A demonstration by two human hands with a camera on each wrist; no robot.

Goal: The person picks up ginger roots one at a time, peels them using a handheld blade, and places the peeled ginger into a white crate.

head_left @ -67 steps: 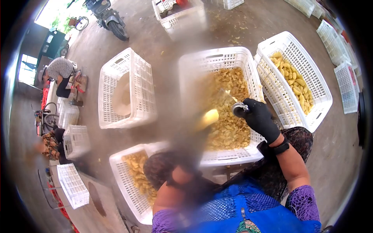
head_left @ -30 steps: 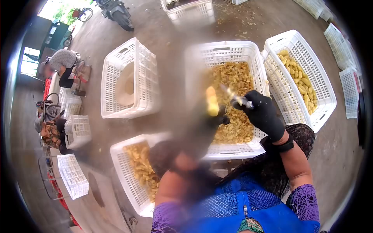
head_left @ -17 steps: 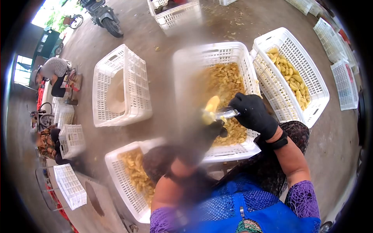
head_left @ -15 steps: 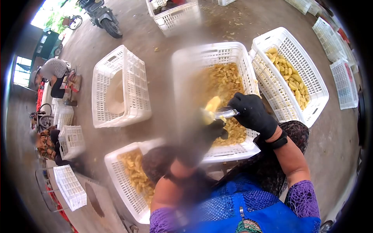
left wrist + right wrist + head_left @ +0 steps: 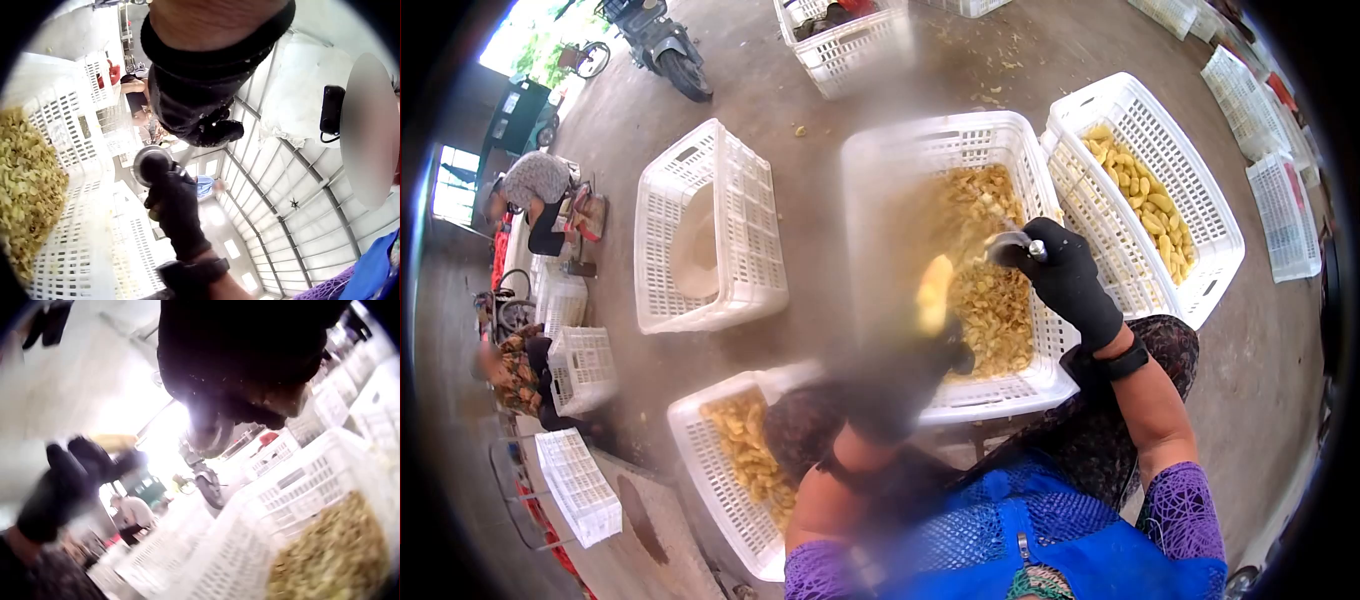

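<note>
In the head view, my gloved left hand [image 5: 945, 355] holds a yellow oblong fruit or root [image 5: 934, 295] upright over a white crate [image 5: 990, 405] of peelings [image 5: 1002, 330]. A blur covers much of that hand. My gloved right hand [image 5: 1068, 280] grips a shiny metal peeler [image 5: 1012, 246], apart from the yellow piece and to its right. The right wrist view shows the left hand [image 5: 78, 472] curled below the yellow piece [image 5: 115, 442]. In the left wrist view the right hand [image 5: 178, 209] is wrapped round the peeler, its round metal end [image 5: 150, 164] facing the camera.
A crate of yellow oblong pieces [image 5: 1148, 205] stands at the right, another holding yellow pieces [image 5: 745, 440] at lower left. A crate with a round pale thing [image 5: 698, 245] inside is at left. Two people [image 5: 535, 190] sit farther off; a motorbike [image 5: 670, 50] stands beyond.
Half a second ago the peeler lay against the yellow piece; now the right hand has drawn it away to the upper right and turned it. The yellow piece stands more upright.
</note>
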